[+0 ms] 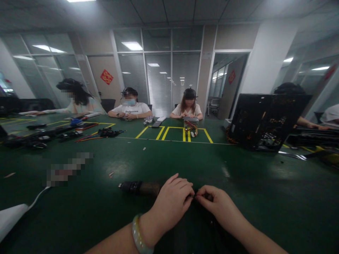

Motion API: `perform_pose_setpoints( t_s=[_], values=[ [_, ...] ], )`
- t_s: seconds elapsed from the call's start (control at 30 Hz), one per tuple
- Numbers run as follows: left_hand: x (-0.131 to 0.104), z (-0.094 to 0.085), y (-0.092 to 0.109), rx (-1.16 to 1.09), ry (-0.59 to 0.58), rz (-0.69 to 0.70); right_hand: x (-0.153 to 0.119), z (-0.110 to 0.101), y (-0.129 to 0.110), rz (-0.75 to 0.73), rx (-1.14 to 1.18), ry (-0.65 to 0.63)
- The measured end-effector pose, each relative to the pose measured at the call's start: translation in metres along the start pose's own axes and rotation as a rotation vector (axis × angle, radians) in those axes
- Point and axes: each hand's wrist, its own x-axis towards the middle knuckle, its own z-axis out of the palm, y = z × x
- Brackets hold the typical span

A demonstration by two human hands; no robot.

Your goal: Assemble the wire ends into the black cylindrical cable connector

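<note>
A dark cylindrical tool (pixel 140 187) with a metal tip lies on the green table, its tip pointing left and its right end behind my left hand (pixel 174 197). My left hand, with a pale bangle on the wrist, has its fingers curled and its fingertips pressed around something small and dark. Close beside it, my right hand (pixel 215 203) is pinched at the same small dark piece, which is too hidden to make out. The two hands nearly touch at the fingertips.
Across the green table (pixel 119 151) sit several people. A black computer case (pixel 265 121) stands at the right. Cables and black parts (pixel 106 132) lie at the left, near a blurred object (pixel 70 169) with a white cord. A grey box with wires (pixel 191 122) is at the far side.
</note>
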Motion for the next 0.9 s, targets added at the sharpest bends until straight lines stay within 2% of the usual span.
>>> perform_pose_setpoints(
  t_s=[0.3, 0.6, 0.9],
  values=[
    [-0.0004, -0.0024, 0.0015, 0.01, 0.001, -0.021, 0.0008, 0.0, 0.001, 0.011, -0.027, -0.005],
    [-0.0006, 0.0015, 0.0004, 0.037, -0.006, 0.036, 0.0011, 0.0002, 0.0015, 0.016, -0.078, 0.004],
    [-0.0006, -0.0017, 0.0014, 0.031, -0.004, -0.017, 0.0004, 0.0004, 0.0018, 0.004, -0.063, 0.005]
  ],
)
